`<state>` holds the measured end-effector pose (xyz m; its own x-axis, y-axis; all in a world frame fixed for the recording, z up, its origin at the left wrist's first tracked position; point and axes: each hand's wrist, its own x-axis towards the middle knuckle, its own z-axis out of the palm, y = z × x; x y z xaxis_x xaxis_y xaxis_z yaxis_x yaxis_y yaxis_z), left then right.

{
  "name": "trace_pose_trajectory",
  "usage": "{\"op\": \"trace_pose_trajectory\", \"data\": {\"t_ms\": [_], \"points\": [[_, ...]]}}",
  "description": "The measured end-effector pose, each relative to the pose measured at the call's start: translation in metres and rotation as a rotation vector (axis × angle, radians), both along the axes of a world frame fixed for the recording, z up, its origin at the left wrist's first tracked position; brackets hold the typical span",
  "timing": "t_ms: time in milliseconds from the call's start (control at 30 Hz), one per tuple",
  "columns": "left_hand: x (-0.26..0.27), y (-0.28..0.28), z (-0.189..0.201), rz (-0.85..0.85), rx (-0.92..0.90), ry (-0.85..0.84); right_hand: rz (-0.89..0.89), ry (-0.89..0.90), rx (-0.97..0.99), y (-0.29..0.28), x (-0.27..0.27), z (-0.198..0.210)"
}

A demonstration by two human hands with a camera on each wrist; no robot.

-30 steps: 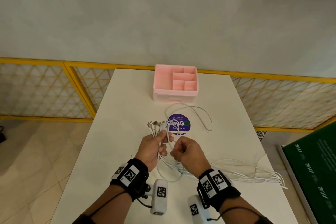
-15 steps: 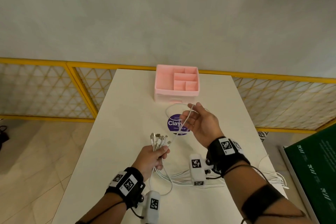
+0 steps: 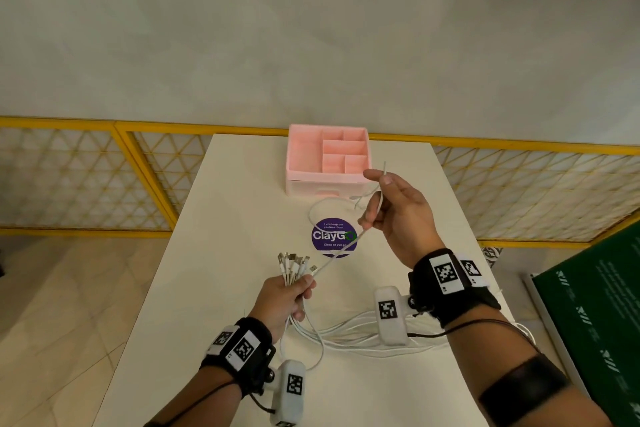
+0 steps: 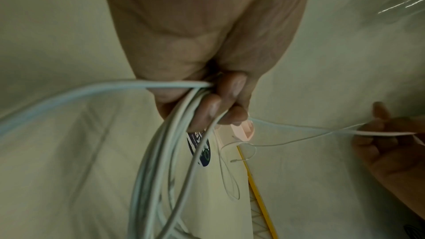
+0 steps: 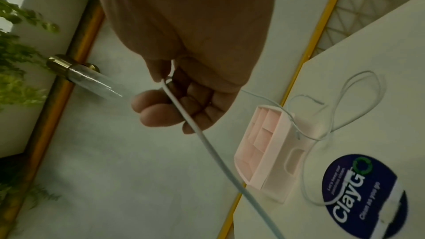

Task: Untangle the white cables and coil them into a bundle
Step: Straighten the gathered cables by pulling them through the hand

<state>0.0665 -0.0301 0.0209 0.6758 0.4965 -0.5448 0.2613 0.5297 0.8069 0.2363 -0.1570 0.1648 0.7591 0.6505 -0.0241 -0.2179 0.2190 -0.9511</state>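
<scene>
My left hand [image 3: 294,291] grips a bunch of white cables [image 3: 346,336] just below their plugs [image 3: 294,262], which stick up out of the fist; the left wrist view shows its fingers [image 4: 220,104] curled round the strands [image 4: 161,152]. One single white cable [image 3: 341,253] runs taut from that bunch up to my right hand [image 3: 384,198], raised above the table near the pink box. The right wrist view shows that cable [image 5: 207,144] passing through the curled fingers [image 5: 158,108]. Its far end lies in a loose loop [image 3: 322,208] on the table.
A pink compartment box [image 3: 327,159] stands at the table's far edge. A round purple sticker [image 3: 332,236] lies mid-table. The slack of the cables trails right along the white table [image 3: 225,218]. A yellow lattice railing [image 3: 86,177] runs behind; a green board [image 3: 595,315] leans at the right.
My right hand has left the bunch and moved up and away toward the pink box, drawing one cable out taut. The left hand has kept its hold on the plug ends.
</scene>
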Motion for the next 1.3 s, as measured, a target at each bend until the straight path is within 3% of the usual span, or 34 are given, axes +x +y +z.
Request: {"op": "trace_pose_trajectory", "data": {"t_ms": [100, 333, 600, 767, 900, 1067, 1167, 1300], "points": [[-0.003, 0.001, -0.006, 0.034, -0.03, 0.033, 0.013, 0.069, 0.066, -0.011, 0.01, 0.002], [0.001, 0.001, -0.003, 0.073, -0.063, 0.053, -0.139, 0.091, 0.085, -0.023, 0.023, 0.004], [0.009, 0.003, 0.002, 0.099, -0.058, 0.051, 0.14, -0.078, -0.15, -0.02, 0.006, -0.006], [0.007, 0.004, 0.0, 0.11, -0.06, 0.063, 0.177, -0.173, -0.083, -0.016, 0.004, 0.006], [0.005, 0.006, -0.002, 0.127, -0.085, 0.068, -0.063, -0.151, 0.065, -0.019, 0.021, 0.014], [0.008, 0.008, 0.003, 0.152, -0.081, 0.063, -0.5, -0.079, 0.149, -0.052, 0.063, 0.007], [0.012, 0.012, 0.009, 0.241, -0.098, 0.038, -0.803, -0.049, -0.026, -0.088, 0.086, -0.011], [0.012, 0.017, 0.016, 0.328, -0.194, -0.071, -1.153, 0.181, -0.418, -0.154, 0.121, -0.05]]}}
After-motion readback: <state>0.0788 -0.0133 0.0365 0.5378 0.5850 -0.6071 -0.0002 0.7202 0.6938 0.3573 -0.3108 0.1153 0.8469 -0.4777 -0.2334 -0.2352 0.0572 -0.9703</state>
